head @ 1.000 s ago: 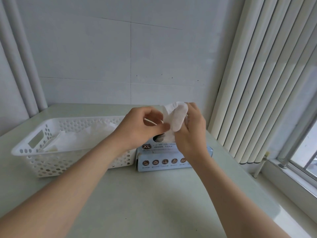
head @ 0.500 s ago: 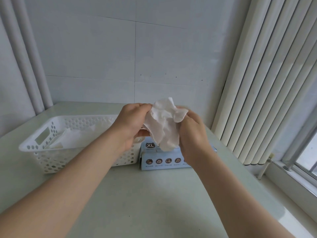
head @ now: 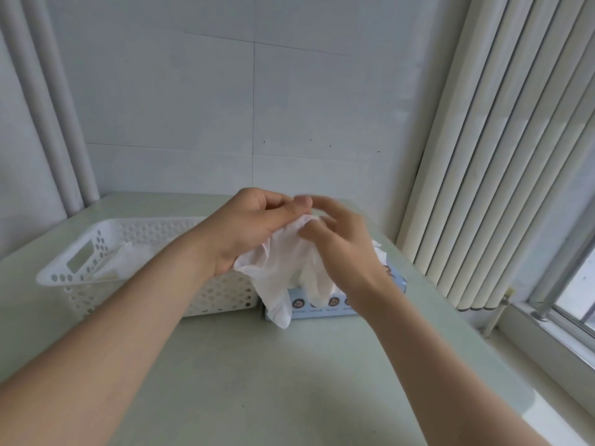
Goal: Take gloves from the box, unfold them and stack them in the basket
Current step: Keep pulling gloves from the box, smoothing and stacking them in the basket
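A white glove [head: 280, 272] hangs partly unfolded in the air above the blue glove box [head: 341, 304]. My left hand [head: 254, 226] pinches its upper edge between thumb and curled fingers. My right hand [head: 341, 246] touches the glove's right side; its fingers are blurred, so its grip is unclear. The glove's lower fingers dangle in front of the box. To the left stands the white perforated basket [head: 83, 262], with white gloves [head: 128, 259] lying inside it. Another glove [head: 380, 252] sticks up from the box behind my right wrist.
The pale green table [head: 289, 381] meets a white wall at the back. Vertical blinds [head: 499, 156] and a window sill [head: 553, 333] run along the right. Two white pipes [head: 54, 107] stand in the left corner.
The crumpled glove has opened out and now hangs lower, its fingers dangling over the box front. My right hand has shifted to the glove's right side. The view has tilted slightly.
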{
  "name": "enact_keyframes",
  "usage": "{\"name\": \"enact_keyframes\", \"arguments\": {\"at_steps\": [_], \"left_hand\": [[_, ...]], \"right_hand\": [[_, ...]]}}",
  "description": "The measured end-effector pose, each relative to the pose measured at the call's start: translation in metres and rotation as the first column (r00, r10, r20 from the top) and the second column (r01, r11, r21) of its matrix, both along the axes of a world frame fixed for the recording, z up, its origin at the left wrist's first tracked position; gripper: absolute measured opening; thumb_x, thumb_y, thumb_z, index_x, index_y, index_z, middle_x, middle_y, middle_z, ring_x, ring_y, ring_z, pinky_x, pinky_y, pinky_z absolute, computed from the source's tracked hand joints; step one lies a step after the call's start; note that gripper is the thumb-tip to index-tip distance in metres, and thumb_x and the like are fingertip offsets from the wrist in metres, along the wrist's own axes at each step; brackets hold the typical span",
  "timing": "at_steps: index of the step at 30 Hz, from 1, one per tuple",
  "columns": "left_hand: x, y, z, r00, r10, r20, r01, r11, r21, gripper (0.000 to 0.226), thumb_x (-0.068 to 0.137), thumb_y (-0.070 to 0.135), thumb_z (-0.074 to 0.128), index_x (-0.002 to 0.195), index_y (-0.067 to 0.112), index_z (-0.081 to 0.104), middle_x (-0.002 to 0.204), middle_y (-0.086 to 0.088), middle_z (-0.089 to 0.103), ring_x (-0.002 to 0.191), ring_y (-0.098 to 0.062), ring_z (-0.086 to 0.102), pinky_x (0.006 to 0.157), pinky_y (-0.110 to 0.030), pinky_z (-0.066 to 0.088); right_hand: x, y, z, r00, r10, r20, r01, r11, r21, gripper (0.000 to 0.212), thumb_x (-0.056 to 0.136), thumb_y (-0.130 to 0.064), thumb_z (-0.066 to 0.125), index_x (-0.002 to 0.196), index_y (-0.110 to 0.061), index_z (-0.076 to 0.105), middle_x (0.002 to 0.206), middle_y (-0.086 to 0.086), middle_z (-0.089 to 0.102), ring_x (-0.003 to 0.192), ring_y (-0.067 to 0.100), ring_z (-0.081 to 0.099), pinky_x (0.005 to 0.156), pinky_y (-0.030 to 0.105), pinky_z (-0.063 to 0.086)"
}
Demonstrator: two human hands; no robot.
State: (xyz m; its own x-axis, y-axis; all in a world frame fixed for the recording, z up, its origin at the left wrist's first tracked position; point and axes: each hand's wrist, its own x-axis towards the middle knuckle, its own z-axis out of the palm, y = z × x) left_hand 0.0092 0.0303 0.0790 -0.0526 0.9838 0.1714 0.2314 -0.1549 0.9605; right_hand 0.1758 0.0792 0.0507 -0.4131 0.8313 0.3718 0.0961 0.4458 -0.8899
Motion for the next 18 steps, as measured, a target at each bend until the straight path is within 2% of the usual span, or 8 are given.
{"name": "enact_keyframes", "arguments": {"at_steps": [1, 3, 5, 9, 10, 12, 15, 18], "left_hand": [[0.0, 0.0, 0.0, 1.0, 0.002, 0.01, -0.002, 1.0, 0.003, 0.041, 0.091, 0.048, 0.072, 0.108, 0.011, 0.081, 0.108, -0.013, 0.08, 0.104, -0.034, 0.076, 0.097, -0.048, 0.06], [-0.002, -0.001, -0.001, 1.0, 0.008, 0.018, -0.008, 1.0, 0.013, 0.046, 0.082, 0.048, 0.079, 0.109, 0.01, 0.079, 0.108, -0.013, 0.079, 0.104, -0.033, 0.076, 0.096, -0.048, 0.06], [-0.008, -0.001, -0.001, 1.0, -0.008, 0.006, 0.008, 1.0, 0.021, 0.043, 0.08, 0.04, 0.084, 0.11, 0.01, 0.078, 0.11, -0.011, 0.079, 0.105, -0.029, 0.076, 0.095, -0.045, 0.06], [-0.016, 0.004, -0.001, 1.0, 0.026, 0.006, -0.026, 1.0, -0.005, 0.025, 0.095, 0.024, 0.076, 0.115, 0.009, 0.078, 0.111, -0.009, 0.08, 0.108, -0.028, 0.075, 0.093, -0.037, 0.06], [-0.018, 0.006, -0.001, 0.998, 0.059, 0.019, -0.059, 0.998, -0.001, 0.022, 0.099, 0.022, 0.072, 0.114, 0.008, 0.078, 0.11, -0.009, 0.08, 0.109, -0.029, 0.075, 0.092, -0.037, 0.061], [-0.022, 0.011, -0.002, 0.99, 0.144, 0.014, -0.144, 0.989, 0.037, 0.022, 0.105, 0.026, 0.064, 0.112, 0.011, 0.079, 0.11, -0.006, 0.08, 0.108, -0.028, 0.075, 0.095, -0.043, 0.059], [-0.027, 0.017, -0.003, 0.948, 0.317, -0.031, -0.309, 0.939, 0.152, 0.029, 0.109, 0.032, 0.057, 0.105, 0.012, 0.078, 0.098, -0.002, 0.077, 0.089, -0.019, 0.072, 0.081, -0.035, 0.055], [-0.029, 0.018, 0.0, 0.875, 0.469, -0.116, -0.423, 0.86, 0.285, 0.041, 0.11, 0.033, 0.05, 0.104, -0.006, 0.063, 0.081, -0.007, 0.053, 0.073, -0.019, 0.05, 0.067, -0.031, 0.041]], "right_hand": [[-0.001, -0.001, -0.001, 0.998, -0.054, 0.024, 0.053, 0.998, 0.029, 0.018, 0.099, -0.02, 0.062, 0.109, -0.021, 0.077, 0.091, 0.003, 0.08, 0.085, 0.009, 0.075, 0.077, 0.031, 0.059], [-0.003, -0.001, -0.002, 0.985, -0.17, 0.02, 0.169, 0.984, 0.054, 0.026, 0.097, -0.032, 0.068, 0.087, -0.008, 0.075, 0.083, 0.017, 0.075, 0.068, 0.013, 0.065, 0.064, 0.034, 0.051], [-0.003, 0.001, -0.003, 0.975, -0.221, -0.025, 0.222, 0.975, 0.021, 0.031, 0.094, -0.035, 0.072, 0.079, -0.007, 0.073, 0.081, 0.02, 0.073, 0.063, 0.016, 0.06, 0.06, 0.035, 0.047], [-0.001, 0.002, 0.001, 0.965, -0.237, -0.112, 0.235, 0.971, -0.029, 0.022, 0.094, -0.028, 0.071, 0.078, -0.014, 0.076, 0.066, 0.008, 0.07, 0.06, 0.015, 0.061, 0.059, 0.033, 0.051], [-0.001, 0.001, 0.001, 0.965, -0.236, -0.115, 0.234, 0.972, -0.028, 0.022, 0.096, -0.03, 0.07, 0.079, -0.016, 0.077, 0.064, 0.004, 0.069, 0.058, 0.014, 0.06, 0.057, 0.031, 0.049], [0.0, 0.0, 0.001, 0.976, -0.198, -0.097, 0.195, 0.98, -0.035, 0.022, 0.097, -0.033, 0.07, 0.084, -0.018, 0.078, 0.067, 0.008, 0.072, 0.056, 0.015, 0.059, 0.055, 0.027, 0.047], [0.003, 0.0, 0.002, 0.998, -0.065, 0.013, 0.066, 0.996, -0.068, 0.016, 0.096, -0.029, 0.073, 0.088, -0.018, 0.082, 0.077, 0.011, 0.078, 0.062, 0.019, 0.064, 0.058, 0.03, 0.051], [0.006, 0.005, -0.001, 0.99, -0.01, 0.142, 0.024, 0.995, -0.101, 0.016, 0.09, -0.025, 0.074, 0.087, -0.011, 0.079, 0.075, 0.011, 0.072, 0.065, 0.02, 0.058, 0.062, 0.032, 0.044]]}}
